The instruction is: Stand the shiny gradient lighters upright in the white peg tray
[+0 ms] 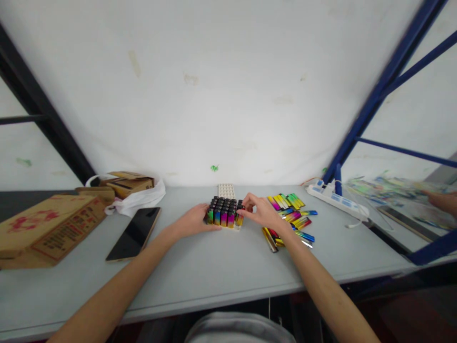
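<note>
A white tray [227,190] stands mid-table, its near rows filled with upright rainbow-coloured lighters [224,212] with black tops. My left hand [194,221] rests against the tray's left side, fingers curled round the block of lighters. My right hand [262,212] is at the tray's right corner, fingers pinched on a lighter in the near right row. To the right lies a loose pile of rainbow lighters [291,216] flat on the table.
A phone [134,232] lies face up at the left, beside a cardboard box [46,228] and smaller boxes on a white bag [128,188]. A white power strip [335,199] sits at the right by a blue frame [378,95]. Another person's hand [442,201] shows far right.
</note>
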